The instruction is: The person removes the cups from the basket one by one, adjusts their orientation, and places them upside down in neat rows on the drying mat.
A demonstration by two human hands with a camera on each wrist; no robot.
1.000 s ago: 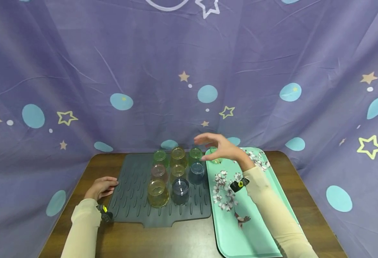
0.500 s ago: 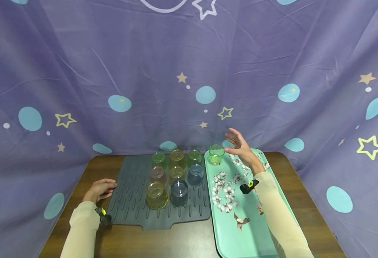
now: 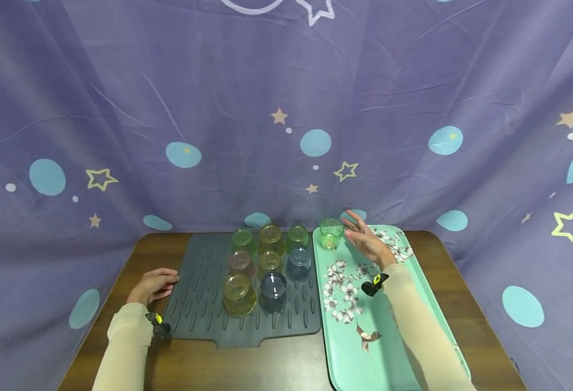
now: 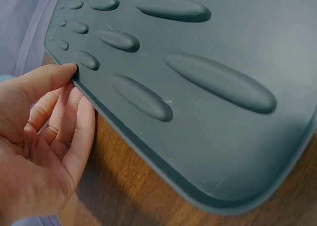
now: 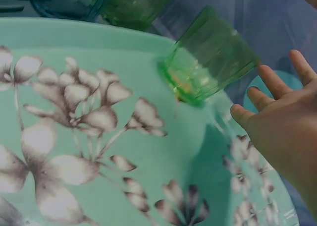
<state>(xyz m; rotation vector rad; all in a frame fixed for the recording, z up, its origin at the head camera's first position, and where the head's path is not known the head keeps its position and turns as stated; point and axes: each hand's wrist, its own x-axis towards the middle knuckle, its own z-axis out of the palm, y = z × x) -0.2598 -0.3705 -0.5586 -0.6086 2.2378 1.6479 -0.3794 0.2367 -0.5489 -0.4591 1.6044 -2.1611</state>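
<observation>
At the left edge of a dark grey ribbed drying mat (image 3: pixel 203 304), my left hand (image 3: pixel 153 284) pinches the edge; in the left wrist view the thumb (image 4: pixel 54 77) lies on top and the other fingertips are hidden at the rim. A green drinking glass (image 3: pixel 331 234) stands upright in the far left corner of a mint flowered tray (image 3: pixel 394 353). Just right of it is my right hand (image 3: pixel 367 244), fingers spread and holding nothing. In the right wrist view its fingertips come right up to the side of the glass (image 5: pixel 213 57).
Several tinted glasses stand upside down in close rows on the mat, among them a yellow glass (image 3: pixel 239 296), a dark blue glass (image 3: pixel 273 293), a light blue glass (image 3: pixel 298 264) and a pink glass (image 3: pixel 241 264). A purple curtain (image 3: pixel 228 136) hangs behind the wooden table (image 3: pixel 247 369).
My right hand has moved from above the back right glasses on the mat, rightward over the tray, then down beside the upright green glass. My left hand has stayed at the mat edge.
</observation>
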